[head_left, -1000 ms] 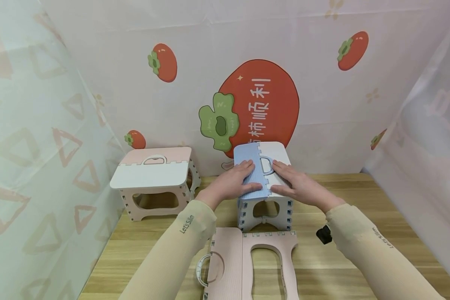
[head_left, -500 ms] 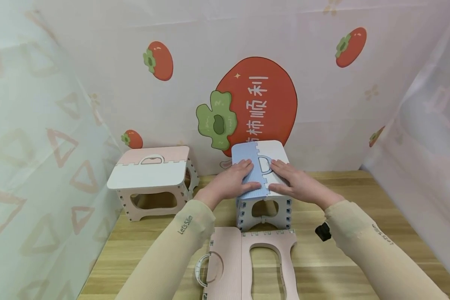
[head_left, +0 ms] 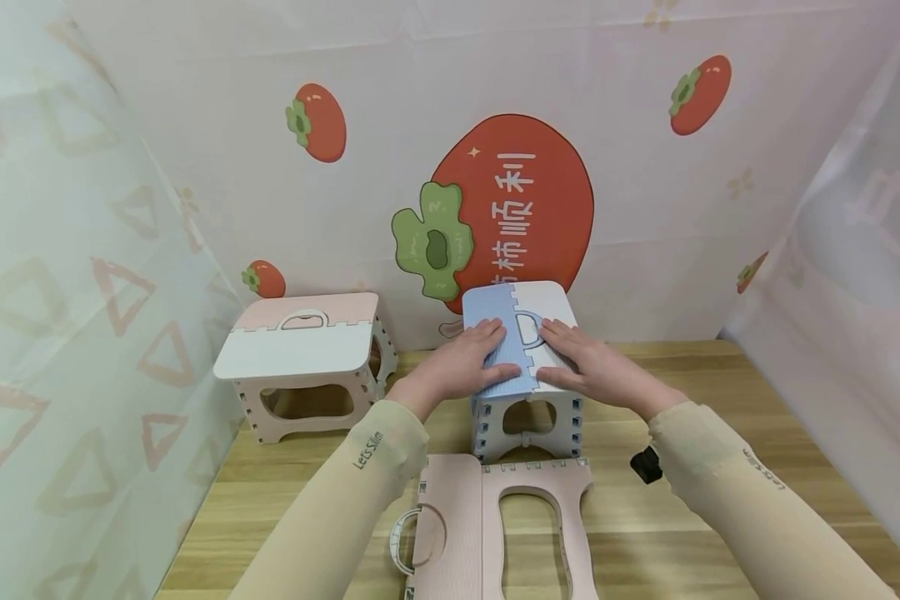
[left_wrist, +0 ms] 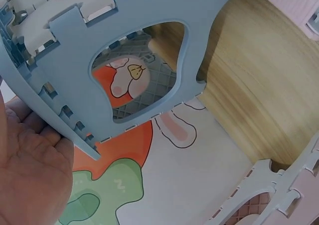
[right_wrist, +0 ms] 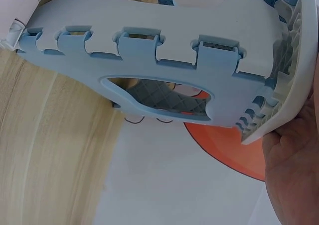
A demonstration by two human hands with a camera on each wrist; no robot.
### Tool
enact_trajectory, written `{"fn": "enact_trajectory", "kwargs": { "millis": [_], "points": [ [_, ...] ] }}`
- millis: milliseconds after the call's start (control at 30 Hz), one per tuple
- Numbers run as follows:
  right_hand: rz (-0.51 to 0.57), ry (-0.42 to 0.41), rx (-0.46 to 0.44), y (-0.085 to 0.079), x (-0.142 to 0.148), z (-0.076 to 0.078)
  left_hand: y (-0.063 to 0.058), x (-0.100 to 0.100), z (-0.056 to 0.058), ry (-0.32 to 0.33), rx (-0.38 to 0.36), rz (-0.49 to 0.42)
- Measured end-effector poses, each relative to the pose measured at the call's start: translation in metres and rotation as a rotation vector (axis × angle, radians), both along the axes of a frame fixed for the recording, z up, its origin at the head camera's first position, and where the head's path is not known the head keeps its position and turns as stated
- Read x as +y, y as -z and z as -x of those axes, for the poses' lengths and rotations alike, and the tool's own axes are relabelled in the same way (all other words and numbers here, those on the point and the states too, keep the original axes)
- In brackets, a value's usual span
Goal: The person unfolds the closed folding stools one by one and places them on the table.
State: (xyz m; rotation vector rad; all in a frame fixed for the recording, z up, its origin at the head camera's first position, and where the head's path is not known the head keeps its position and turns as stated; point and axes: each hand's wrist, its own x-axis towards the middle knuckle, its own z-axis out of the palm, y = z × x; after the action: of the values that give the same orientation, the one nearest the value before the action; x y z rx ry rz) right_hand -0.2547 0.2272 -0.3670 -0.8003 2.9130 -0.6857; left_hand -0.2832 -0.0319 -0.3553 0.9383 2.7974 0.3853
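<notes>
A blue and white folding step stool [head_left: 487, 300] stands unfolded on the wooden surface against the back wall. On the blue half of its top lies my left hand [head_left: 459, 365], fingers straight. My right hand [head_left: 606, 373] rests on the white half, its fingertips beside the blue carry handle. From below, the left wrist view shows the stool's blue side [left_wrist: 70, 70] with the left palm [left_wrist: 35, 170] at the top's edge. Seen in the right wrist view, the right palm [right_wrist: 296, 160] sits at the white top's edge, near the hinged blue and white legs [right_wrist: 174, 68].
A pink and white folding stool [head_left: 300, 350] stands unfolded at the back left. In front of the blue stool, a folded pink stool [head_left: 461, 533] lies flat on the wooden surface [head_left: 667, 550]. Printed cloth walls [head_left: 645, 217] enclose the back and sides.
The view has shifted slightly. Both hands keep their places on top of the blue and white stool, and the stools have not moved.
</notes>
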Motion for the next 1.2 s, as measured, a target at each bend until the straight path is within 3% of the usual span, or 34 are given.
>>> {"fn": "enact_trajectory", "kwargs": {
  "millis": [800,1200],
  "points": [
    [-0.008,-0.007,0.053,0.0,-0.003,-0.006,0.001,-0.004,0.0,-0.016,-0.003,-0.039],
    [-0.074,-0.114,0.17,0.0,-0.007,-0.012,0.0,-0.005,0.0,-0.018,0.009,-0.009]
  ]
}}
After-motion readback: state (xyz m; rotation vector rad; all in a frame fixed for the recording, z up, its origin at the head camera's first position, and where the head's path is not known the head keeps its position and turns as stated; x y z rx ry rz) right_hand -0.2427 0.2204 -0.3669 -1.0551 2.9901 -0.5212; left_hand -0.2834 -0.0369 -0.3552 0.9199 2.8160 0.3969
